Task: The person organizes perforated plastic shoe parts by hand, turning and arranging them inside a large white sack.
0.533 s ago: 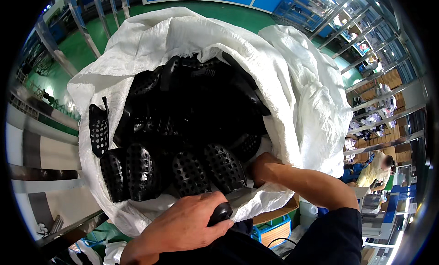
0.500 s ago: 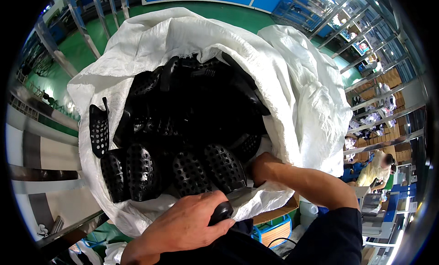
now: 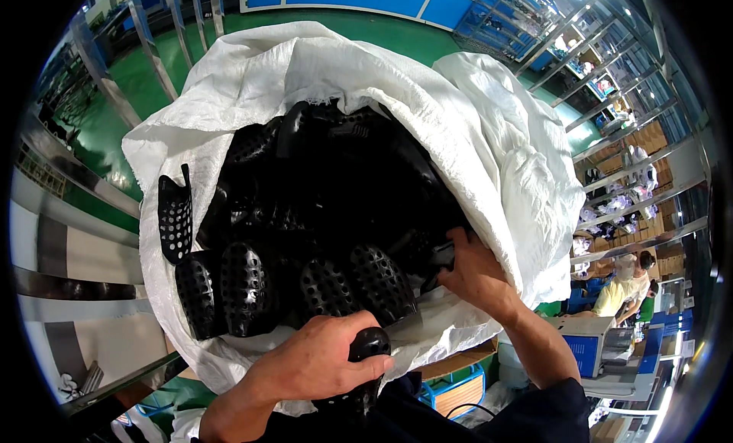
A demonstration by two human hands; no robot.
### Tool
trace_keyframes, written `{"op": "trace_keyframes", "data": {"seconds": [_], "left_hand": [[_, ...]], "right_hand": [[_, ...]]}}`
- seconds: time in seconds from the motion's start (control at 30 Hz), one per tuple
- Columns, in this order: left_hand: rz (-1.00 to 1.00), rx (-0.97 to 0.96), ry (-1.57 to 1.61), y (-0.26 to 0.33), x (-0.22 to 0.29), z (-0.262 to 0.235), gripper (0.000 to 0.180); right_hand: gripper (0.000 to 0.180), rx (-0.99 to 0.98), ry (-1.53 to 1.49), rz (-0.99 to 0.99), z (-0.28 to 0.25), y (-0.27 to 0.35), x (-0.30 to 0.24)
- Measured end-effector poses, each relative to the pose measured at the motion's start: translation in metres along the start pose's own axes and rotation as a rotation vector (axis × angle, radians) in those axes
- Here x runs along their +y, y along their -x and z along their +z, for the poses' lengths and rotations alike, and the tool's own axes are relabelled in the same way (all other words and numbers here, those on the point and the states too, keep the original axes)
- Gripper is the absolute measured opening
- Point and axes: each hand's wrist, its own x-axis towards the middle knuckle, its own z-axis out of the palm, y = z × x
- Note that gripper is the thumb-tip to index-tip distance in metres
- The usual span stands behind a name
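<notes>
A large white woven sack (image 3: 527,168) stands with its mouth wide, filled with curved black plastic shells (image 3: 245,286) punched with round holes. My left hand (image 3: 321,355) is closed around one such black shell (image 3: 369,344) at the near rim; its rounded glossy end shows between thumb and fingers, and part of its holed body shows below. Inside the sack's right side, my right hand (image 3: 479,271) has its thumb and fingers on a glossy black plastic piece (image 3: 441,257), mostly lost in shadow. Another holed shell (image 3: 175,218) leans against the sack's left inner wall.
Metal rails (image 3: 80,282) run along the left, and more metal bars (image 3: 641,233) rise on the right. A cardboard box (image 3: 458,360) and a blue-framed stool (image 3: 462,393) are close by at the lower right. People (image 3: 630,286) are farther off at right.
My right hand has come up and into clearer view at the sack's right side, now at a black piece. My left hand still grips its shell, which is tilted to show more.
</notes>
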Motion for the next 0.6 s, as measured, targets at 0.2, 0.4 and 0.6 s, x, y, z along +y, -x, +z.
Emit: {"op": "trace_keyframes", "data": {"seconds": [0.2,0.4,0.6], "left_hand": [[0.041,-0.004,-0.016,0.002,0.002,0.003,0.034],[0.027,-0.023,-0.046,0.002,0.005,-0.001,0.036],[0.132,0.149,0.348,0.013,-0.004,-0.004,0.031]], "right_hand": [[0.026,-0.259,0.098,-0.13,0.033,-0.011,0.009],[0.024,-0.165,0.139,-0.25,-0.027,-0.026,-0.005],[0.025,-0.032,-0.334,-0.53,-0.117,-0.038,0.003]]}}
